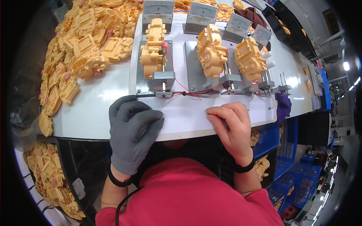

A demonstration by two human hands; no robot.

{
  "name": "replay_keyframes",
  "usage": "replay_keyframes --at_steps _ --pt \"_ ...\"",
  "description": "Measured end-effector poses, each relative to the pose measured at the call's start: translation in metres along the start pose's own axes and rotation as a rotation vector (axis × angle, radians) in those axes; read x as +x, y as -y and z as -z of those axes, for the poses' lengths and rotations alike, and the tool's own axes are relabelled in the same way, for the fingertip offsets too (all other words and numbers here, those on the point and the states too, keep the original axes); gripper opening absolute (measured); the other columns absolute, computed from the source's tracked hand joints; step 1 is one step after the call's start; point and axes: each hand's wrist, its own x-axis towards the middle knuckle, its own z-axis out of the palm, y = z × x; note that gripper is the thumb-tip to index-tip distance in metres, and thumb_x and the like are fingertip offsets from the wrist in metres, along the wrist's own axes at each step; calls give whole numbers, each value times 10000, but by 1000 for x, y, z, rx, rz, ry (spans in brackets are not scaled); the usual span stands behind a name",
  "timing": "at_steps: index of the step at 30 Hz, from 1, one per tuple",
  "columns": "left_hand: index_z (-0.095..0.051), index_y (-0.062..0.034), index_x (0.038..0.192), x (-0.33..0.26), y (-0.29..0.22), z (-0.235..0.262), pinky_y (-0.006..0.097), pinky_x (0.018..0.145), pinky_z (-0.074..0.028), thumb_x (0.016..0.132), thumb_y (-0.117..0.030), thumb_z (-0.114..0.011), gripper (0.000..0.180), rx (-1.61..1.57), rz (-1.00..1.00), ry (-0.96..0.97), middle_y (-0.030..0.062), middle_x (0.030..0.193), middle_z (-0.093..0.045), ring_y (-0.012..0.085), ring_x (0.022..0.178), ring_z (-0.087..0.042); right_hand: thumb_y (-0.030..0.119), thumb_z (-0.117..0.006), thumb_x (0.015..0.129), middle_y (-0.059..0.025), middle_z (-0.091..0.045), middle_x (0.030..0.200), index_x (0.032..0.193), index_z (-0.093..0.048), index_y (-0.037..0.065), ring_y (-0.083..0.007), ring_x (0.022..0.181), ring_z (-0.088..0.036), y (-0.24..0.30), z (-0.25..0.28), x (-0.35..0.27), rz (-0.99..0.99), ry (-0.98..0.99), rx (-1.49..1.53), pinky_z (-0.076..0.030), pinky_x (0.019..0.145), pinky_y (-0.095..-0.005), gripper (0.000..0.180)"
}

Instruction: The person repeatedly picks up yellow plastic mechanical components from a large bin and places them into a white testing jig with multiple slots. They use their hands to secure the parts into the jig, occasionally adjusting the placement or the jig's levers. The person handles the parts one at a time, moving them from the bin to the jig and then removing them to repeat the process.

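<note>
My left hand, in a grey knitted glove, rests at the near edge of the white table with its fingers curled in. Its thumb tip lies close to the index fingertip, and nothing shows between them. My bare right hand hovers over the white board, thumb and index finger pinched together. A tiny dark thing shows at those fingertips, too small to name. Beyond my hands, yellow plastic gear housings stand upright on grey test fixtures: a left one, a middle one and a right one.
Behind the fixtures stand several analog needle meters. Red and black wires run along the fixtures' fronts. A large heap of yellow housings covers the left side, with more in a bin below. Blue crates and a purple cloth are at the right.
</note>
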Motion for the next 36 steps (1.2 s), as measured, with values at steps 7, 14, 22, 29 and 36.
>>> replay_keyframes --at_steps 7,14,22,29,36 --pt "-720 -141 917 -1 -3 -2 397 900 -445 737 -92 -769 193 -6 11 -15 58 942 -602 292 1072 -520 47 -760 763 -34 -589 826 936 -699 97 -225 761 -554 -1 3 0 12 23 -8 -423 681 -335 190" --pt "-717 -127 914 1 -3 -3 396 895 -440 746 -87 -760 178 -5 8 -16 59 942 -596 284 1052 -520 10 -757 774 -57 -588 862 962 -706 65 -220 802 -560 0 5 0 -14 60 6 -459 694 -315 203" --pt "-713 -118 907 0 -1 -1 398 900 -432 752 -80 -749 163 -36 26 -16 60 935 -595 287 1045 -514 71 -764 765 -27 -597 830 940 -692 106 -224 759 -554 1 2 2 -25 47 1 -403 689 -339 192" --pt "-705 -117 904 0 1 -2 399 888 -431 753 -92 -752 160 -48 1 -40 58 912 -595 290 1017 -521 59 -775 756 -34 -599 847 948 -697 103 -220 779 -550 6 5 -1 -82 84 -6 -413 703 -336 212" --pt "-708 -149 893 1 2 -2 387 849 -449 762 -147 -770 145 -36 -6 -66 36 887 -599 281 994 -532 38 -781 744 -39 -594 869 943 -703 103 -227 804 -551 3 4 -3 -83 92 1 -426 707 -334 223"
